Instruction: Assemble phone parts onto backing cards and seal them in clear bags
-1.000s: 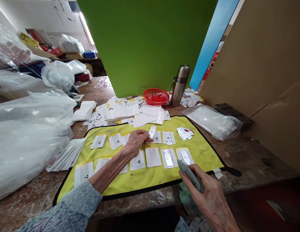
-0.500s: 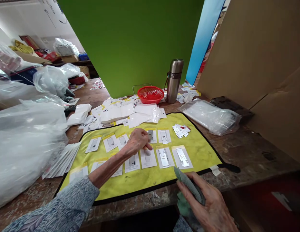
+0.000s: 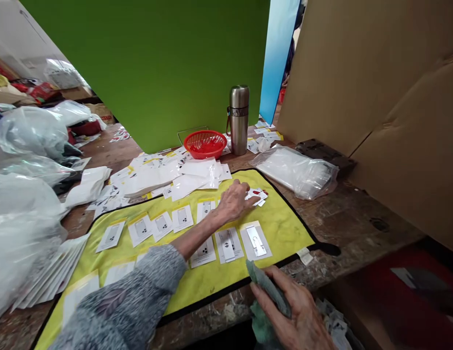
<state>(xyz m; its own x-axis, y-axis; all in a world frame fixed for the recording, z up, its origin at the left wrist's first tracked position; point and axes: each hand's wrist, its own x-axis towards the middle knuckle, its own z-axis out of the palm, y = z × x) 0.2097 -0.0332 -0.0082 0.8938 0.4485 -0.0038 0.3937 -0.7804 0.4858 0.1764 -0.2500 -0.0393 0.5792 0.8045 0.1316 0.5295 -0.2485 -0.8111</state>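
Note:
My left hand reaches over the yellow cloth, its fingers apart at a small pile of loose silvery and white pieces. The fingertips are at the pile's left edge; whether they touch it I cannot tell. My right hand grips a folded green rag at the near table edge. White cards with phone pictures lie in two rows on the cloth. Silvery flat pieces lie on some cards at the right. My left forearm hides part of both rows.
Behind the cloth are stacked white packets, a red basket and a steel flask. A clear plastic bag lies to the right, by a cardboard wall. Plastic bags and fanned packets crowd the left.
My left hand has moved right, from the far row of cards to the small pile, and its fingers have spread. My right hand still holds the rag. The view has turned to the right.

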